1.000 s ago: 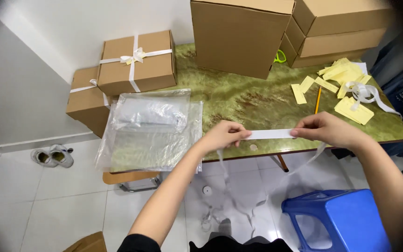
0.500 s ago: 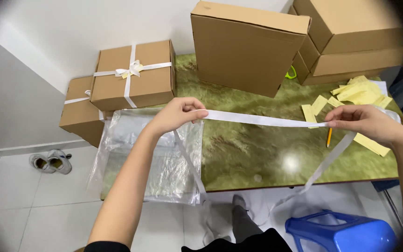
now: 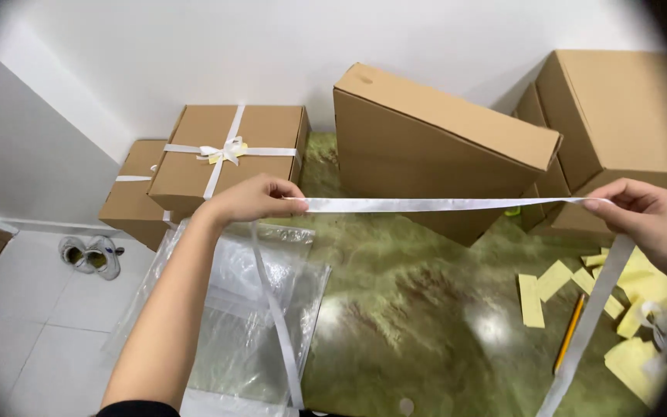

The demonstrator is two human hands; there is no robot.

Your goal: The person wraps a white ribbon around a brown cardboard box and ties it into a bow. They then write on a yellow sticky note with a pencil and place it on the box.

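A white ribbon (image 3: 441, 205) stretches taut and level between my two hands above the green marbled table (image 3: 426, 309). My left hand (image 3: 252, 199) pinches it near one end, and a loose tail hangs down over the clear plastic bags (image 3: 256, 309). My right hand (image 3: 646, 216) pinches it at the right, and its other tail drops toward the table's front edge. Behind the ribbon a plain cardboard box (image 3: 434, 150) leans tilted.
A ribbon-tied cardboard box (image 3: 225, 154) with a bow sits at the back left atop another tied box (image 3: 133, 193). More plain boxes (image 3: 619, 123) stack at the right. Yellow paper slips (image 3: 557, 282) and a pencil (image 3: 569, 332) lie on the right. Shoes (image 3: 90, 255) rest on the floor.
My hands have spread wider apart and lifted, drawing out a longer, taut length of ribbon. The view has moved closer to the table and boxes.
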